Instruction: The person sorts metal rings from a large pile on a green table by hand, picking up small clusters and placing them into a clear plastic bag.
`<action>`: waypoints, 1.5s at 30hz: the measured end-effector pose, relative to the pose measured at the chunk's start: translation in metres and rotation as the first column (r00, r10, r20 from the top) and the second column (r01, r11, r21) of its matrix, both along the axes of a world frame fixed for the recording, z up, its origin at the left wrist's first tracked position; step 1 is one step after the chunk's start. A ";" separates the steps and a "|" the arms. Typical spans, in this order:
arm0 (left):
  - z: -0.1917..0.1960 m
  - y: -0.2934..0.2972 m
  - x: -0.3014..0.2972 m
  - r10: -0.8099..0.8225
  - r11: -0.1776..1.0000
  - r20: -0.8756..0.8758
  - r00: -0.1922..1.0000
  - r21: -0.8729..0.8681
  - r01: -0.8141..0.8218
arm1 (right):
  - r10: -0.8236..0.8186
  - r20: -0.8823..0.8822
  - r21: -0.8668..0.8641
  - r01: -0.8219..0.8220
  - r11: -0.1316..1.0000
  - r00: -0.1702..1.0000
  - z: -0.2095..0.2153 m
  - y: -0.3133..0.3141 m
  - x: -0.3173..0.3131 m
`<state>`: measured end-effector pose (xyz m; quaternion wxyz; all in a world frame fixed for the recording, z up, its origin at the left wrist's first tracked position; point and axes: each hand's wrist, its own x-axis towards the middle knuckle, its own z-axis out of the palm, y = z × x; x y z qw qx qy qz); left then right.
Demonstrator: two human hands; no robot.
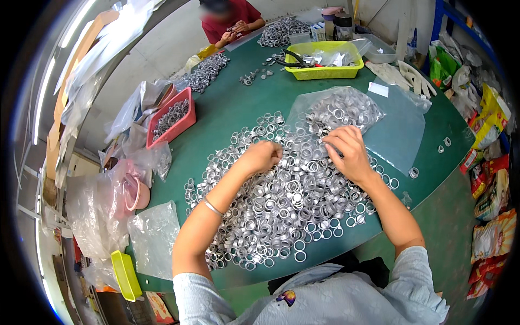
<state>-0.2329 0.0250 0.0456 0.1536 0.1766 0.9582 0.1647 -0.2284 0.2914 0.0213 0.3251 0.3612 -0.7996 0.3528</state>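
In the head view, a large heap of small silver metal rings [281, 200] covers the middle of the green bench [238, 103], spreading from near its front edge to a clear plastic bag [346, 108] that holds more of the same rings. The left hand [262, 156] rests on the far part of the heap, curled into a loose fist with the fingers tucked under; whether it holds any rings cannot be told. A thin silver bangle [213, 207] sits on the left forearm. The right hand [349, 151] lies on the heap just in front of the bag's mouth, fingers bent and fingertips pinched together at a ring [325, 142] on the pile. To the left stands a red tray [172, 118] filled with metal parts, beside crumpled plastic sheets and a pink bowl [135, 192]. A yellow basket [323, 58] with pliers in it stands at the far side, with white gloves [403, 76] to its right. At the far end another person in a red top [235, 19] handles rings with both hands, next to further ring piles. A few loose rings lie apart on the right side of the bench.
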 end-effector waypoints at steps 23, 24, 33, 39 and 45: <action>-0.009 0.012 0.000 0.110 0.987 -0.325 0.939 0.148 -0.065 | 0.038 0.115 -0.067 -0.030 0.997 0.993 0.012 0.010 0.005; -0.007 0.006 0.001 0.165 0.971 -0.367 0.916 0.222 -0.086 | 0.040 0.123 -0.069 -0.032 0.997 0.992 0.012 0.010 0.005; 0.001 -0.007 0.047 0.417 0.735 0.002 0.909 0.588 -0.338 | 0.026 0.142 -0.079 -0.015 0.997 0.990 0.011 0.014 0.009; -0.007 -0.001 0.063 0.467 0.644 -0.030 0.884 0.697 -0.316 | 0.047 0.164 -0.075 -0.035 0.997 0.985 0.010 0.011 0.011; -0.017 0.027 0.050 0.299 0.952 -0.329 0.896 0.170 -0.255 | 0.062 0.181 -0.093 -0.046 0.995 0.981 0.008 0.012 0.010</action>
